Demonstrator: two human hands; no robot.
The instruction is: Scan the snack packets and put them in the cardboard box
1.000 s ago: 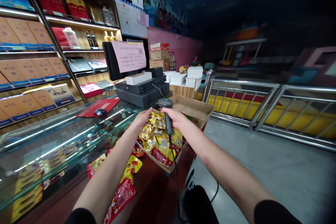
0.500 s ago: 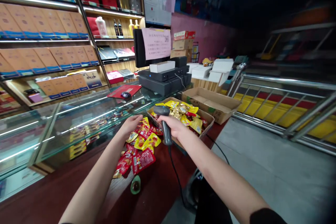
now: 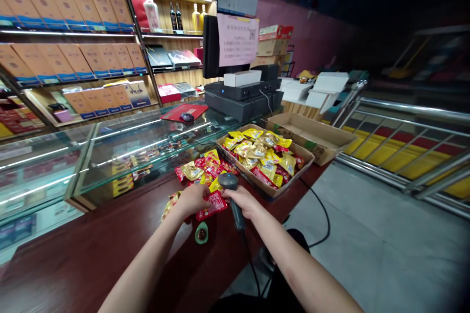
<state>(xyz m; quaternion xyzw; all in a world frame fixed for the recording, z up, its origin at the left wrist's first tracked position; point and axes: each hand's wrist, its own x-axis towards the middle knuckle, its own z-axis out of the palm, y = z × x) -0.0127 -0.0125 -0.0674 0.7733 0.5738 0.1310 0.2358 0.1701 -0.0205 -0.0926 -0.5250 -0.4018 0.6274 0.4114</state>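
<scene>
My right hand (image 3: 244, 200) is wrapped round the handle of a dark grey scanner (image 3: 228, 182), its head pointing away over the packets. To the left, my left hand (image 3: 196, 199) has its fingers closed at a red snack packet (image 3: 214, 205) on the dark red counter. Red, yellow and gold packets (image 3: 205, 164) lie in a loose pile beyond both hands. A cardboard box (image 3: 275, 194) filled with yellow and gold packets stands right of the pile. Nearer me lies a small green avocado-shaped object (image 3: 201, 233).
An open cardboard box (image 3: 330, 144) stands behind the filled one. Farther back are a monitor (image 3: 211, 46), a black cash drawer (image 3: 238, 102) and a mouse (image 3: 187, 117). A glass display case (image 3: 106, 156) runs along the left. The scanner's cable (image 3: 251, 259) hangs down.
Both hands have come back nearer me and lower, the scanner with my right hand. My left hand has moved from the box side of the pile to a near red packet. The view has shifted.
</scene>
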